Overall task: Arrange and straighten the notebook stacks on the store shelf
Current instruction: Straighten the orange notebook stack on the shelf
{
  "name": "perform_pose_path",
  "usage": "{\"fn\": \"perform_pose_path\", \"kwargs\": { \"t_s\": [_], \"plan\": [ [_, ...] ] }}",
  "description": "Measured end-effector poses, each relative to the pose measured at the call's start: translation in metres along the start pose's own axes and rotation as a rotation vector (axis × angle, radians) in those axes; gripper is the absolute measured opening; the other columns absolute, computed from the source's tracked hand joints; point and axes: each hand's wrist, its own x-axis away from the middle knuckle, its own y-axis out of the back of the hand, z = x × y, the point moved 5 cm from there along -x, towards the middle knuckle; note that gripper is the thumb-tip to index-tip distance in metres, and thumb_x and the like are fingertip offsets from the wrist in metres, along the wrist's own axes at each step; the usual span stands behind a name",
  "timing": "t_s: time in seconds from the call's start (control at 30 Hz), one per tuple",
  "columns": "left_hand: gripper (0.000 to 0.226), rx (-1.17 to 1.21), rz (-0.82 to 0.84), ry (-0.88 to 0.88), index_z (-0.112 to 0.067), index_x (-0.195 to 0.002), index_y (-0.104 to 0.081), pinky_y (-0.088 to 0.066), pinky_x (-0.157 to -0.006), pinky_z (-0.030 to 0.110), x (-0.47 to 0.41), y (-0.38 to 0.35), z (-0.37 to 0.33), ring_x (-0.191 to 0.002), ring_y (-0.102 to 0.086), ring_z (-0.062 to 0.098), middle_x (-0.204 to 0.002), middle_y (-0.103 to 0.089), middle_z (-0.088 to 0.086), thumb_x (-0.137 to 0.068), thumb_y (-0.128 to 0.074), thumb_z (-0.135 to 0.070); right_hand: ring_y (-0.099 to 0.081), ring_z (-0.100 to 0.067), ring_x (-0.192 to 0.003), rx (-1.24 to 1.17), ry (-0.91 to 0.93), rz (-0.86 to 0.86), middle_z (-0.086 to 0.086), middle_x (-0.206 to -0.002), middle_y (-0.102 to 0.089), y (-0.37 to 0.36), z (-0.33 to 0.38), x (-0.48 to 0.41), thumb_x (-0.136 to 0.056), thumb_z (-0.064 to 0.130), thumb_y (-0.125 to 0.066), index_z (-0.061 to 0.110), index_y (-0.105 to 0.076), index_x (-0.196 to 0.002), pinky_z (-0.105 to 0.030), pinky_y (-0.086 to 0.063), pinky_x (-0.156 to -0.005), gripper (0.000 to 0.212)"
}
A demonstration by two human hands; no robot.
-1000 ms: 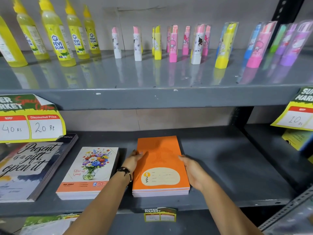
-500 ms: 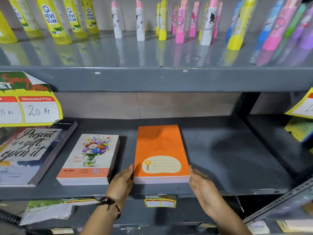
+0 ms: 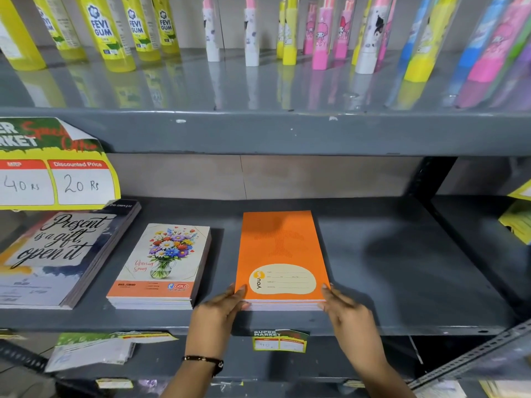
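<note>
A stack of orange notebooks (image 3: 280, 248) lies on the grey middle shelf (image 3: 402, 268), near its front edge. My left hand (image 3: 218, 314) presses its fingers against the stack's front left corner. My right hand (image 3: 349, 320) touches the front right corner, fingers flat along the side. To the left sits a stack of flower-cover notebooks (image 3: 165, 265), slightly turned. Further left lies a larger stack with "Present is a gift, open it" on its cover (image 3: 54, 254), angled on the shelf.
The upper shelf (image 3: 258, 130) carries yellow gum bottles (image 3: 106, 30) and coloured tubes (image 3: 319, 35). A yellow price sign (image 3: 57, 179) hangs at the left. A small price tag (image 3: 280, 340) sticks to the shelf edge. Loose papers (image 3: 94, 351) lie below left. A dark upright post (image 3: 428, 176) stands at the right.
Both hands slid from the sides of the orange stack back to its front corners. The view dipped lower and moved closer.
</note>
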Motion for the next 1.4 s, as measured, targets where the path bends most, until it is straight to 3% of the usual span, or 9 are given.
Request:
{"fn": "perform_pose_path", "kwargs": {
  "t_s": [0.37, 0.6, 0.67, 0.77, 0.93, 1.0, 1.1, 1.3, 1.4],
  "plan": [
    [0.031, -0.118, -0.025, -0.066, -0.013, -0.085, -0.078, -0.052, -0.055, 0.015, -0.004, 0.000, -0.001, -0.060, -0.073, 0.010, -0.081, -0.078, 0.010, -0.070, -0.051, -0.020, -0.070, -0.011, -0.055, 0.031, 0.070, 0.027, -0.007, -0.083, -0.077, 0.003, 0.001, -0.003, -0.040, -0.004, -0.089, 0.005, -0.070, -0.097, -0.023, -0.055, -0.042, 0.061],
    [0.059, -0.016, 0.047, 0.223, -0.020, -0.130, -0.052, -0.055, -0.065, 0.030, 0.000, -0.001, 0.009, -0.070, -0.069, 0.027, -0.080, -0.075, 0.012, -0.075, -0.074, -0.023, -0.063, -0.012, -0.070, -0.383, -0.159, 0.118, -0.001, -0.079, -0.070, 0.015, -0.004, -0.002, -0.078, 0.018, -0.070, 0.024, -0.046, -0.130, -0.021, -0.052, -0.072, 0.058],
    [0.061, -0.052, 0.025, 0.112, -0.016, -0.118, -0.064, -0.052, -0.050, 0.021, -0.002, 0.001, 0.003, -0.051, -0.066, 0.020, -0.060, -0.071, 0.007, -0.061, -0.084, -0.020, -0.051, -0.003, -0.057, -0.383, -0.152, 0.097, 0.005, -0.066, -0.060, 0.018, -0.002, -0.003, -0.079, 0.018, -0.068, 0.022, -0.048, -0.129, -0.013, -0.041, -0.060, 0.053],
    [0.054, -0.187, -0.003, -0.034, -0.017, -0.094, -0.076, -0.038, -0.037, 0.013, -0.005, 0.003, -0.005, -0.032, -0.054, 0.007, -0.042, -0.063, -0.005, -0.042, -0.092, -0.019, -0.059, -0.012, -0.065, -0.357, -0.131, 0.077, -0.009, -0.083, -0.072, 0.019, 0.002, -0.004, -0.076, 0.013, -0.071, 0.014, -0.056, -0.122, -0.018, -0.039, -0.077, 0.048],
    [0.043, -0.181, 0.018, -0.018, -0.021, -0.090, -0.077, -0.033, -0.035, 0.014, -0.009, 0.004, -0.002, -0.029, -0.048, 0.007, -0.039, -0.061, -0.007, -0.047, -0.081, -0.025, -0.065, -0.012, -0.064, -0.314, -0.108, 0.036, -0.011, -0.083, -0.076, 0.017, 0.000, -0.004, -0.066, 0.004, -0.078, 0.010, -0.064, -0.111, -0.020, -0.041, -0.078, 0.047],
    [0.048, -0.140, 0.040, 0.020, -0.022, -0.090, -0.077, -0.035, -0.036, 0.013, -0.008, 0.005, -0.001, -0.030, -0.049, 0.006, -0.041, -0.064, -0.008, -0.044, -0.089, -0.019, -0.056, -0.008, -0.089, -0.337, -0.115, 0.015, -0.011, -0.087, -0.076, 0.020, 0.001, -0.004, -0.069, 0.002, -0.075, 0.010, -0.064, -0.112, -0.020, -0.039, -0.081, 0.045],
    [0.055, -0.160, 0.057, 0.035, -0.022, -0.085, -0.078, -0.037, -0.039, 0.012, -0.009, 0.005, 0.000, -0.027, -0.046, 0.005, -0.038, -0.063, -0.007, -0.033, -0.095, -0.018, -0.063, -0.007, -0.072, -0.343, -0.130, 0.043, -0.012, -0.095, -0.074, 0.022, 0.002, -0.007, -0.074, 0.006, -0.072, 0.012, -0.060, -0.117, -0.018, -0.040, -0.080, 0.045],
    [0.057, -0.231, 0.075, 0.037, -0.024, -0.079, -0.078, -0.035, -0.031, 0.010, -0.013, 0.006, -0.004, -0.023, -0.045, 0.002, -0.032, -0.058, -0.008, -0.025, -0.096, -0.026, -0.065, -0.018, -0.086, -0.327, -0.184, 0.108, -0.007, -0.108, -0.070, 0.021, 0.001, -0.011, -0.078, 0.015, -0.069, 0.017, -0.055, -0.123, -0.018, -0.046, -0.078, 0.047],
    [0.050, -0.188, 0.086, 0.081, -0.023, -0.095, -0.076, -0.045, -0.040, 0.013, -0.010, 0.007, -0.004, -0.036, -0.058, 0.010, -0.046, -0.069, -0.001, -0.047, -0.091, -0.020, -0.066, -0.016, -0.088, -0.358, -0.204, 0.106, -0.005, -0.106, -0.072, 0.020, -0.001, -0.012, -0.077, 0.014, -0.070, 0.016, -0.057, -0.121, -0.017, -0.046, -0.081, 0.046]
  ]
}}
